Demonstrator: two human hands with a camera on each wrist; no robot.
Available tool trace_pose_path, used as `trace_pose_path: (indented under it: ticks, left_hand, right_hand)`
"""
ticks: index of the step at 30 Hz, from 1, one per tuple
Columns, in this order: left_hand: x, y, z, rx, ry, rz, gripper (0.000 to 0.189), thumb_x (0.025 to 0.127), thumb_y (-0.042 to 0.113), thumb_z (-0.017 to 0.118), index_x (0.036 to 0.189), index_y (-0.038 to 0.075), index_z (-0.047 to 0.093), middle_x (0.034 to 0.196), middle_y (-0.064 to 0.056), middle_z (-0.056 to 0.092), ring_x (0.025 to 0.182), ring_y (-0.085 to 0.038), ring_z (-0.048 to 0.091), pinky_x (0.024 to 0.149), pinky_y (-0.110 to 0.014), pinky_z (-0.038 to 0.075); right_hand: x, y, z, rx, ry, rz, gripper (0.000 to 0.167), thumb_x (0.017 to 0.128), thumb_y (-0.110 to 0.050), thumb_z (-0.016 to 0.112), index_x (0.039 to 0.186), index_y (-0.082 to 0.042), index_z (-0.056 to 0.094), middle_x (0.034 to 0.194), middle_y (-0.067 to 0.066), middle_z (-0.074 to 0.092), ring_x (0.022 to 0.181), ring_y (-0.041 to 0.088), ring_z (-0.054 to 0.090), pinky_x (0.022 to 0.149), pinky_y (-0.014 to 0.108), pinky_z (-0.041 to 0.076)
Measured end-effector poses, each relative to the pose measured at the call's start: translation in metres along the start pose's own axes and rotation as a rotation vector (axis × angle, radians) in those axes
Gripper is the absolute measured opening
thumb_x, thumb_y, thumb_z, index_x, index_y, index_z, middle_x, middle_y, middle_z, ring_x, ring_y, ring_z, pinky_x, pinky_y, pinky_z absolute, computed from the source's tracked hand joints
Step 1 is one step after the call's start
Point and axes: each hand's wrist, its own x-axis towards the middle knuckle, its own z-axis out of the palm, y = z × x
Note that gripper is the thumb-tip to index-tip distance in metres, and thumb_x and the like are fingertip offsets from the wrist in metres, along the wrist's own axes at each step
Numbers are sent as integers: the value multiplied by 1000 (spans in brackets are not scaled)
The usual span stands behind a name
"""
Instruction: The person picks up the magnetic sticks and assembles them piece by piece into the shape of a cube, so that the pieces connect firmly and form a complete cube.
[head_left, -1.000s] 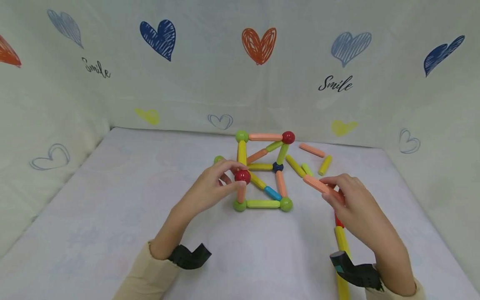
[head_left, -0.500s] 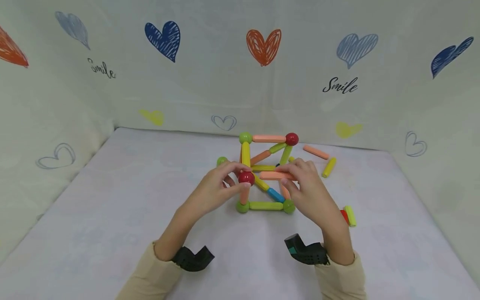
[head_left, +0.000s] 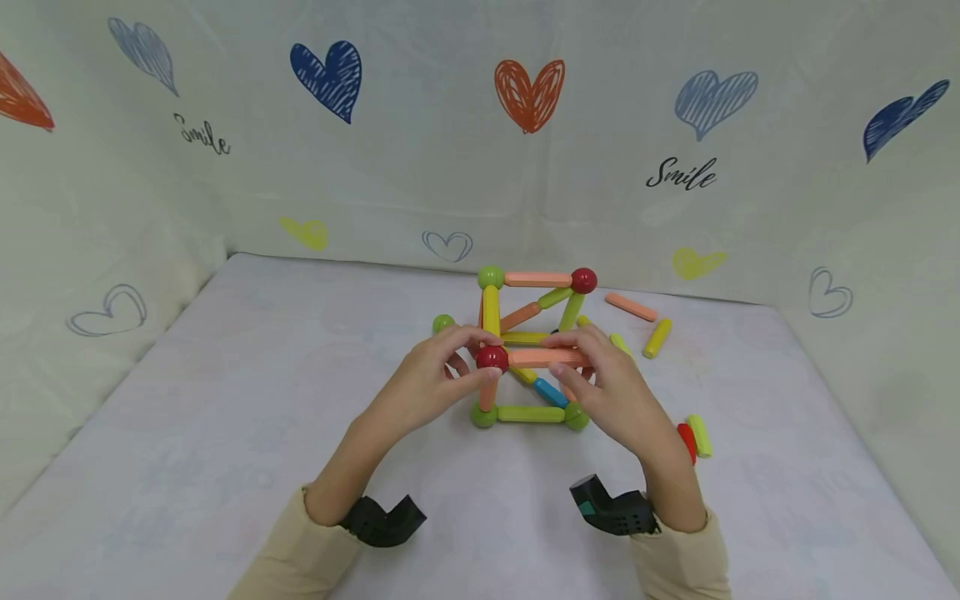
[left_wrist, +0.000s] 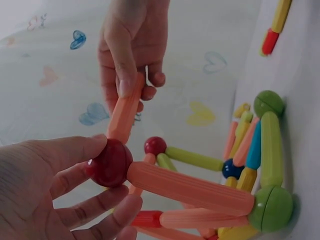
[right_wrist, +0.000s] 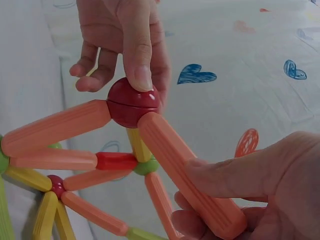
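Observation:
A frame of coloured sticks and balls stands in the middle of the table in the head view. My left hand pinches a dark red ball at its near top left corner, between thumb and fingers. Below that ball, an upright orange stick joins it to a green ball. My right hand pinches another orange stick by its outer end. The inner end of this stick meets the red ball. A light green stick runs along the frame's near bottom edge to a second green ball.
Right of the frame lie a loose orange stick, a yellow stick and a lime stick beside a red one. A far red ball tops the frame's back corner. A heart-printed cloth hangs behind the table.
My right hand has moved left with the orange stick, turning it level and bringing its end to the red ball. My left hand has kept its grip on the ball.

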Motion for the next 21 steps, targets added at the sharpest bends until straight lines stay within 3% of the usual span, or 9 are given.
trace_pose_path:
  ticks: [5, 16, 21]
  left_hand:
    - [0, -2, 0, -2, -7, 16, 38, 84, 23, 69, 120, 17, 57, 102, -1, 58, 82, -16, 56, 68, -24, 51]
    - [6, -15, -3, -59, -50, 141, 37, 85, 24, 68, 120, 17, 58, 105, 0, 59, 89, -19, 56, 75, -32, 51]
    - [9, -21, -5, -96, -14, 115, 32, 91, 24, 61, 122, 16, 58, 104, -3, 61, 85, -17, 59, 76, -35, 51]
  right_hand:
    - [-2, 6, -7, 7, -49, 31, 30, 89, -12, 62, 117, -6, 55, 97, 4, 59, 86, 18, 50, 72, 26, 45]
    - [-5, 20, -19, 21, -138, 8, 33, 90, -23, 61, 118, -7, 58, 88, -1, 60, 82, 17, 51, 72, 26, 45]
    - [-5, 22, -19, 42, -161, 19, 33, 89, -19, 62, 119, -5, 57, 87, 1, 59, 81, 18, 50, 69, 24, 45]
